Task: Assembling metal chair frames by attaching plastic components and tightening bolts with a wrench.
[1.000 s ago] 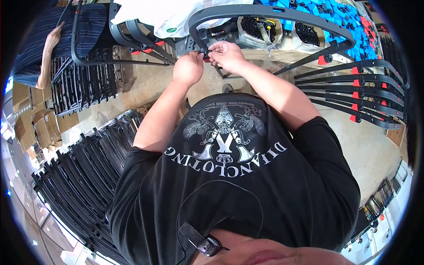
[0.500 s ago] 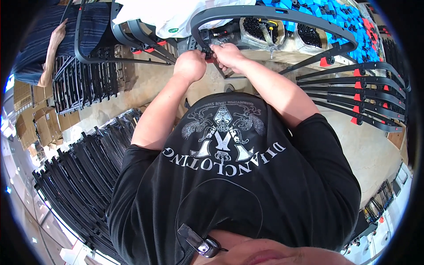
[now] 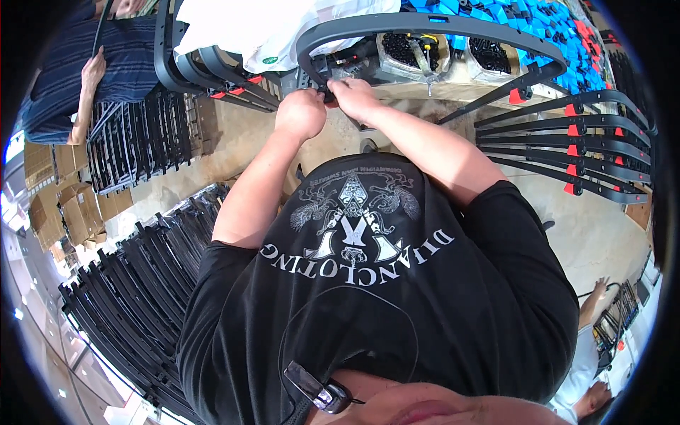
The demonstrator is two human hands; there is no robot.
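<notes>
A large dark grey curved frame (image 3: 438, 24) arches across the top, one end coming down between my two hands. My left hand (image 3: 301, 114) is closed in a fist against that end, its fingertips meeting at a small dark part that I cannot make out. Close beside it, my right hand (image 3: 353, 98) has its thumb and fingers closed at the frame's end, the fingers partly hidden. A red block (image 3: 520, 95) sits on the frame's other leg, at the right.
Boxes of small black parts (image 3: 418, 53) stand beyond my hands, with blue pieces (image 3: 489, 18) behind and a white bag (image 3: 234, 32) at the left. More curved frames (image 3: 567, 142) are stacked right, dark bars (image 3: 134, 297) lower left. A co-worker's hand (image 3: 93, 69) is upper left.
My hands remain together at the frame's end, slightly further left in the picture. The co-worker's curved frame at the upper left has moved away. Another person has come into view at the lower right.
</notes>
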